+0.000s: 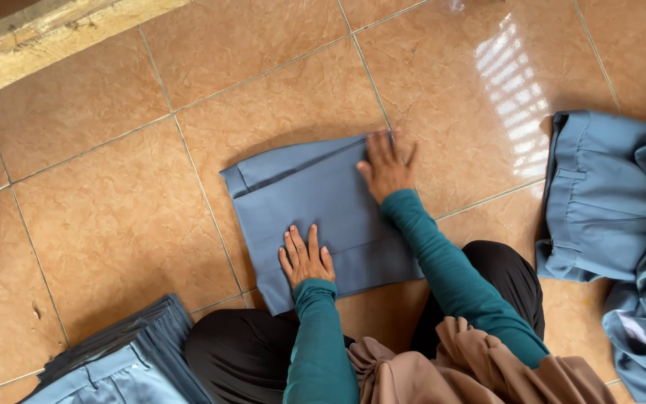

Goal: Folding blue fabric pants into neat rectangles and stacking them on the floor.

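A folded blue-grey garment (315, 209) lies flat on the brown tiled floor in front of my knees. My left hand (306, 258) rests palm down on its near edge, fingers spread. My right hand (387, 166) presses flat on its far right corner, fingers apart. Both arms wear teal sleeves. Neither hand grips anything.
A stack of folded blue garments (117, 359) sits at the lower left beside my knee. A loose pile of blue trousers (614, 224) lies at the right. A raised stone ledge (46, 34) runs across the top left. Glossy floor tiles (106, 209) surround the garment.
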